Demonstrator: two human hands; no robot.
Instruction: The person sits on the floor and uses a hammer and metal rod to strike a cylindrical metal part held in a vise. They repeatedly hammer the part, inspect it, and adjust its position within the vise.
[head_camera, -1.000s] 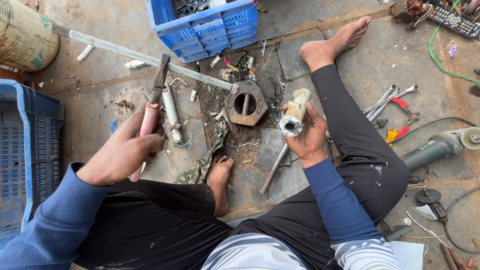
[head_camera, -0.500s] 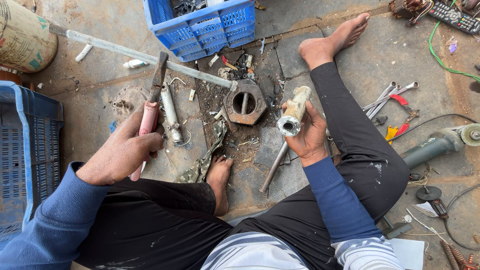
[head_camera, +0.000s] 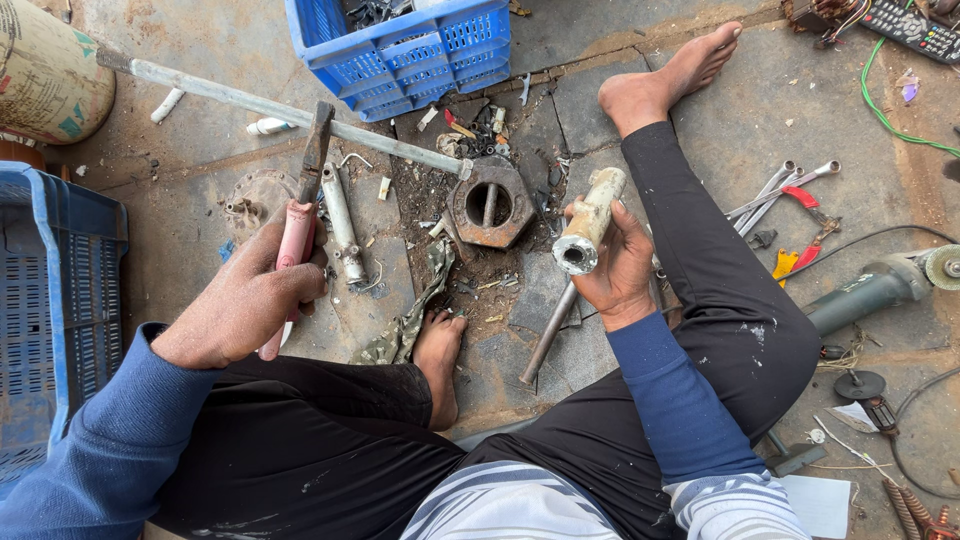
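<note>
A person seated on a stone floor grips a hammer (head_camera: 300, 215) in the left hand (head_camera: 245, 300), fingers wrapped round its pink handle, the dark head raised over the ground in front of the left knee. The right hand (head_camera: 615, 265) clasps a short, pale pipe piece (head_camera: 590, 222), held tilted with its open end facing the camera, above the floor beside the right thigh.

Between the two hands lies a rusty, six-sided metal block (head_camera: 490, 205) with a round hole, ringed by scraps and dirt. A long grey pipe (head_camera: 280, 108) runs from the upper left to touch that block. Just beside the hammer head lies a grey metal fitting (head_camera: 342, 225), and a thin rod (head_camera: 548, 335) rests on the floor under the right hand. The left foot (head_camera: 440, 355) is tucked in near the block, next to a crumpled rag (head_camera: 405, 325); the right foot (head_camera: 665, 80) stretches out toward the top of the frame.

A blue crate (head_camera: 410, 45) stands beyond the block, a second blue crate (head_camera: 55, 300) at the far left, near a round drum (head_camera: 45, 75). To the right of the outstretched leg lie spanners (head_camera: 785, 190), red-and-yellow pliers (head_camera: 800, 245) and an angle grinder (head_camera: 880, 285).
</note>
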